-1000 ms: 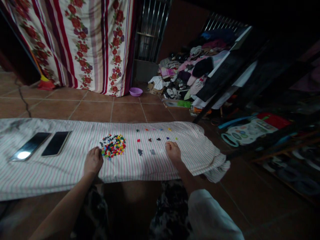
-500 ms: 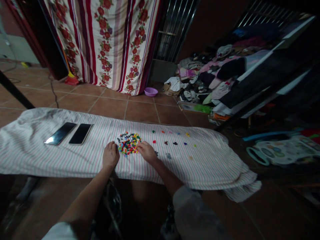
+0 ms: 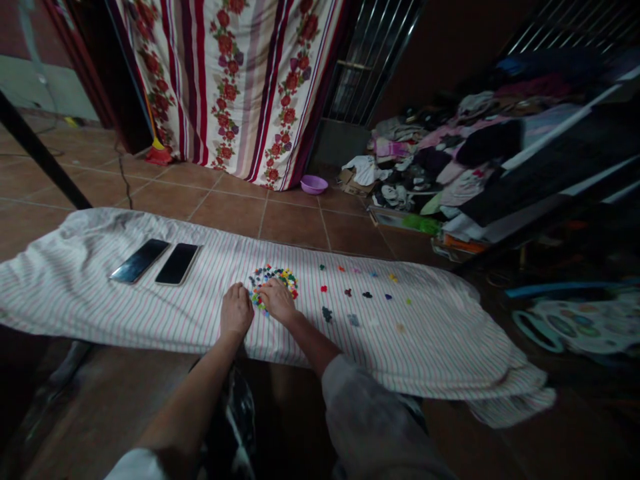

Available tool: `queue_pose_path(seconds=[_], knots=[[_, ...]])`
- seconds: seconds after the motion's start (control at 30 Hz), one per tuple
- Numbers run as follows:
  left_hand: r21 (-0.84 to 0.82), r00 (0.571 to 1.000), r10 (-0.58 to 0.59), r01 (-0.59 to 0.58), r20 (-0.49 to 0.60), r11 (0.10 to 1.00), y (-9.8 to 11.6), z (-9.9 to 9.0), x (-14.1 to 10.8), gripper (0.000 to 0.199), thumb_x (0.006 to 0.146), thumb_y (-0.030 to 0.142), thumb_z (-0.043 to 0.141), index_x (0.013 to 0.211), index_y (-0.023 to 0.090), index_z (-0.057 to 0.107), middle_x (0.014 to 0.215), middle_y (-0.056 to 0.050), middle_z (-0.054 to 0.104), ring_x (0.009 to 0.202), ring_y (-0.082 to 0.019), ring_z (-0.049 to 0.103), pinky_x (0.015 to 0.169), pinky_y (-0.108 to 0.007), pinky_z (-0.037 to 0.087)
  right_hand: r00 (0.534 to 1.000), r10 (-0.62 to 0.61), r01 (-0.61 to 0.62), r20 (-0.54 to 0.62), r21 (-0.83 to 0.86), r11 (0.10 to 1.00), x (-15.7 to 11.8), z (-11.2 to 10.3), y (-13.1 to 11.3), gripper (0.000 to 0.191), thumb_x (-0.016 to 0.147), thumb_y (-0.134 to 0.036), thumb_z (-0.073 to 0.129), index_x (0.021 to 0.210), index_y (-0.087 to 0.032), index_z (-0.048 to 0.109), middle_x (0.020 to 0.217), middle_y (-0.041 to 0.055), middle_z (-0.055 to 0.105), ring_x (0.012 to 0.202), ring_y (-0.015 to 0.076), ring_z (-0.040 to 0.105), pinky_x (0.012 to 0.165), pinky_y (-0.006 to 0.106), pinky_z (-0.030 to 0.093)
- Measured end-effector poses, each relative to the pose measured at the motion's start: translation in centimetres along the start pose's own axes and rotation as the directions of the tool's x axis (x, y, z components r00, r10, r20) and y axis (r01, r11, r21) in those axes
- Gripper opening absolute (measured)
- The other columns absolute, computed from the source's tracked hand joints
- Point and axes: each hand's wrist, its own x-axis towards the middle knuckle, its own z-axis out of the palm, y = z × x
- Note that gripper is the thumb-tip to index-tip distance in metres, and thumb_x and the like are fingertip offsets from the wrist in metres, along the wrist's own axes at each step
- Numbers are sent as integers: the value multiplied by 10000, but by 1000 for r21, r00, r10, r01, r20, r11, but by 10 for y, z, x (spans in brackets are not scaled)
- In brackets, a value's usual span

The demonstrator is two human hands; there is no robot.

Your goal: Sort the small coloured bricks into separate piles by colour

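Small coloured pieces (image 3: 287, 275), one pile: under right hand (image 3: 278, 300), beside left hand (image 3: 237, 311); fingers bent, grips cannot tell.

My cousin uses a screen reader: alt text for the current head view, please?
A person's right hand is at a pile of small multicoloured pieces on a striped cloth, with the left hand at the pile's left edge. Smaller clusters sit in rows to the right; two phones lie to the left.
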Motion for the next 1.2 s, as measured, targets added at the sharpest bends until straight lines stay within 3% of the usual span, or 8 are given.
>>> queue_pose_path(seconds=[0.4,0.6,1.2], knots=[[6,1000,-19,19,20,1000,3,-4,0,186,900,155,404,983,143,571,1171,-155,612,1129,-273,548,953,-406,440,999,48,-46,22,-87,995,11,0,0,226,937,-238,545,999,-220,761,1025,76,660,1037,205,526,951,304,369],[30,1000,-1,1,14,1000,3,-4,0,187,908,159,396,973,134,569,1159,-160,617,1118,-275,549,935,-399,445,997,79,-78,3,-54,995,14,2,-3,195,911,-275,607,1027,-216,752,1061,87,657,1064,212,533,944,297,378],[34,1000,-1,0,26,999,5,-8,1,165,888,159,404,950,159,557,1153,-149,613,1085,-273,551,898,-401,440,989,126,-119,-70,95,988,11,11,-1,146,906,-174,574,966,-197,705,1021,57,687,1021,179,578,893,259,400]])
